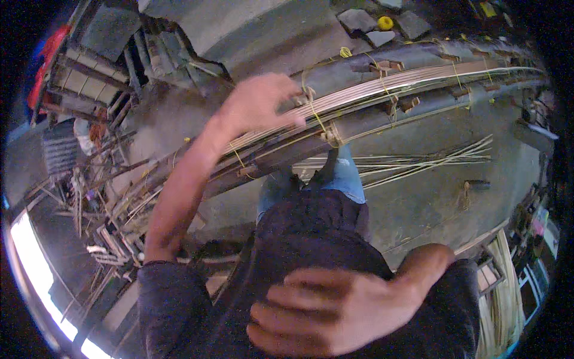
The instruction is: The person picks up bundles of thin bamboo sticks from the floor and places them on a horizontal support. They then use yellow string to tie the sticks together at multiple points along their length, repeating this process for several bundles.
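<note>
Upper edge: a yellow round object [385, 23] among grey slabs [358, 21]. Far left: a red item [55, 52] near stacked timber [95, 67]; below, a bright opening [39, 258]. Right: a dark cylindrical piece [477, 185] on the grey floor [427, 206].

Two hands in view: your left hand [263, 102] and your right hand [335, 314]! You've got one long bundle of strips [371, 90], two dark beams [362, 124], and at least four yellow ties [317, 113]. One pile of pale sticks [442, 158], sticks too overlapped to count. Beyond, one yellow ball [385, 23], at least three grey slabs [414, 24]!
</note>
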A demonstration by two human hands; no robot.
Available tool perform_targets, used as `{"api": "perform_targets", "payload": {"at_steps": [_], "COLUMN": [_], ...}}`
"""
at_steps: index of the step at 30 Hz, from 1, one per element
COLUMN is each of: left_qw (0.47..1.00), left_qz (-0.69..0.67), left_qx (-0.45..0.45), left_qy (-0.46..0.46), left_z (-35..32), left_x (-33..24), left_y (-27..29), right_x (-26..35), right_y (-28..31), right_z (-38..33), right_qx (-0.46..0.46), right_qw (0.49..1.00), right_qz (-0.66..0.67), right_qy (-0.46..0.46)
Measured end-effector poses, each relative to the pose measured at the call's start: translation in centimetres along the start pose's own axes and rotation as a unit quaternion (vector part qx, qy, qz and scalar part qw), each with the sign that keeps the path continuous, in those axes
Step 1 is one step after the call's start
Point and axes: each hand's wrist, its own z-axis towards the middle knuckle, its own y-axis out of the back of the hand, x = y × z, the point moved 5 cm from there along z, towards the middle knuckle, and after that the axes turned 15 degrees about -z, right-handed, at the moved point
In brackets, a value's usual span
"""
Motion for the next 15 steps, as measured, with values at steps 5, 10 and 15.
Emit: {"api": "perform_targets", "payload": {"at_steps": [5,10,15], "left_qw": [0.971,0.898,0.915], "left_qz": [0.229,-0.002,-0.112], "left_qx": [-0.048,-0.436,-0.323], "left_qy": [-0.046,0.065,0.217], "left_z": [-2.2,-14.0,-18.6], "left_x": [-1.5,3.0,2.4], "left_y": [2.4,12.3,4.8], "right_x": [-9.3,-8.0,-13.3], "right_y": [-15.3,-24.8,-25.3], "right_z": [-6.1,-10.7,-5.6], "right_qx": [0.129,-0.117,-0.002], "right_qw": [0.931,0.657,0.912], "right_qz": [-0.136,0.462,0.125], "right_qy": [-0.313,-0.584,-0.391]}}
